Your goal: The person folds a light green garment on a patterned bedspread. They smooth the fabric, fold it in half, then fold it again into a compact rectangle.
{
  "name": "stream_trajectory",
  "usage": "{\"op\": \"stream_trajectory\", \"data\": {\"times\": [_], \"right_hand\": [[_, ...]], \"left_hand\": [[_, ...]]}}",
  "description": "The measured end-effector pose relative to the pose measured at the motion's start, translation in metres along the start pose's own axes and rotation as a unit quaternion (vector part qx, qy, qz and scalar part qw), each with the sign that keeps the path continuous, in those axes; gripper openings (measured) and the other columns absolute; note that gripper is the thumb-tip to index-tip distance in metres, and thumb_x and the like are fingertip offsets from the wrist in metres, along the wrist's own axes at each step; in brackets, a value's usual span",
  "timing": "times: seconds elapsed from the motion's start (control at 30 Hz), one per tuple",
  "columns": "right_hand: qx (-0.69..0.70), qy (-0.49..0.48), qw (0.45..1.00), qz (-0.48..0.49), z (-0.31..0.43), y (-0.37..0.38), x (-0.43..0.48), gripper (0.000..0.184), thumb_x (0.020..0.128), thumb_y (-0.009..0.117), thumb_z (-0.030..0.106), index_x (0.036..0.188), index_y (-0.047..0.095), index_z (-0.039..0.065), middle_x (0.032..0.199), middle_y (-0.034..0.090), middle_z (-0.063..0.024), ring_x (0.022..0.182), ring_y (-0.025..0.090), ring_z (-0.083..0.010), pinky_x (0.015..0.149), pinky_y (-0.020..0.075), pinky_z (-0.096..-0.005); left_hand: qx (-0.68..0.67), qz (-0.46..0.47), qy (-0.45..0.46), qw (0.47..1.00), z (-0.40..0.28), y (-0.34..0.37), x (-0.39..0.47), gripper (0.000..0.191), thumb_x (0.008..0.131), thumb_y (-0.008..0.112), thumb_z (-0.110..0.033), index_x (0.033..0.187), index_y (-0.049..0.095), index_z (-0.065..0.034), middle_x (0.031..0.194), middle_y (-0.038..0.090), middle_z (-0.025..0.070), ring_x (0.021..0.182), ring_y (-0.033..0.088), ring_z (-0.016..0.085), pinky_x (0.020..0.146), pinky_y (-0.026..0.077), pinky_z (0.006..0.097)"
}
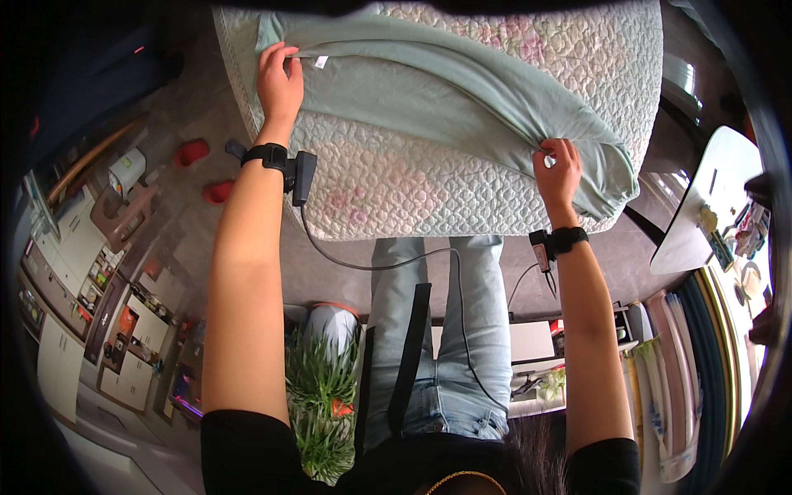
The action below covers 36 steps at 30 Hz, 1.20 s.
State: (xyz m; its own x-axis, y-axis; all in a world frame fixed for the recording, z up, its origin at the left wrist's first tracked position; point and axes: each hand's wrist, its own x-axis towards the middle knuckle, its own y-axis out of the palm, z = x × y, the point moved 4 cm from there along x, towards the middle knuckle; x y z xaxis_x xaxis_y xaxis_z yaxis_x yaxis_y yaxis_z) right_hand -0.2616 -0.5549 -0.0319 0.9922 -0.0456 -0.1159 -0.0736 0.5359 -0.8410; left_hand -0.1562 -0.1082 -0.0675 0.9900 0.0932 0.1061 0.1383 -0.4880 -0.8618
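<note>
A light green fabric garment or cover lies lengthwise in loose folds across a quilted cloth with a floral print. At its left end my left hand pinches the fabric edge between thumb and fingers, close to a small white label. Farther right and nearer to me, my right hand grips a gathered part of the same fabric, and creases run out from that pinch. The right end of the fabric is bunched and rounded, near the quilted cloth's edge.
Black straps with small devices sit on both wrists, and a cable hangs between them. Red slippers lie on the floor at left. A white tabletop stands at right, and a leafy plant is beside my legs.
</note>
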Motion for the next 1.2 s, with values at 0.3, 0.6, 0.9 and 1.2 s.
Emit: {"op": "stream_trajectory", "data": {"times": [0.3, 0.6, 0.9, 1.2], "right_hand": [[0.064, 0.097, 0.984, -0.138, -0.001, -0.018, 0.013, 0.004, 0.072, 0.055, 0.003, 0.075, 0.055, 0.005, 0.061, 0.051, -0.0035, 0.053, 0.046, -0.0127, 0.051, 0.0395, -0.0271], [-0.016, 0.04, 0.998, 0.041, -0.005, -0.012, -0.002, 0.007, 0.069, 0.052, 0.004, 0.076, 0.053, 0.006, 0.063, 0.053, -0.0093, 0.055, 0.053, -0.024, 0.053, 0.0429, -0.0332], [-0.07, 0.03, 0.995, 0.062, 0.043, 0.006, 0.008, 0.013, 0.07, 0.058, 0.009, 0.082, 0.055, 0.009, 0.077, 0.058, -0.0068, 0.066, 0.058, -0.0237, 0.057, 0.0456, -0.0346], [0.068, -0.132, 0.984, 0.102, 0.181, 0.091, 0.04, 0.031, 0.07, 0.058, 0.005, 0.101, 0.056, 0.006, 0.107, 0.052, -0.0122, 0.102, 0.047, -0.0315, 0.087, 0.0412, -0.0397]], "left_hand": [[-0.053, -0.031, -0.1, 0.993, 0.007, -0.017, 0.002, 0.015, 0.076, 0.064, -0.01, 0.09, 0.064, -0.0056, 0.105, 0.062, 0.0089, 0.087, 0.061, 0.024, 0.076, 0.049, 0.0314], [-0.059, 0.004, -0.073, 0.996, 0.012, -0.014, 0.016, 0.032, 0.072, 0.067, -0.024, 0.094, 0.062, -0.0019, 0.091, 0.063, 0.019, 0.087, 0.059, 0.037, 0.073, 0.047, 0.0381], [-0.045, -0.127, -0.143, 0.981, 0.063, -0.023, -0.021, 0.027, 0.078, 0.063, -0.022, 0.098, 0.058, -0.0034, 0.091, 0.059, 0.0128, 0.088, 0.057, 0.026, 0.076, 0.047, 0.0365], [-0.195, 0.013, -0.403, 0.894, 0.083, -0.021, 0.003, 0.04, 0.088, 0.048, -0.039, 0.105, 0.059, -0.0043, 0.098, 0.062, 0.0099, 0.088, 0.059, 0.022, 0.077, 0.044, 0.0338]]}}
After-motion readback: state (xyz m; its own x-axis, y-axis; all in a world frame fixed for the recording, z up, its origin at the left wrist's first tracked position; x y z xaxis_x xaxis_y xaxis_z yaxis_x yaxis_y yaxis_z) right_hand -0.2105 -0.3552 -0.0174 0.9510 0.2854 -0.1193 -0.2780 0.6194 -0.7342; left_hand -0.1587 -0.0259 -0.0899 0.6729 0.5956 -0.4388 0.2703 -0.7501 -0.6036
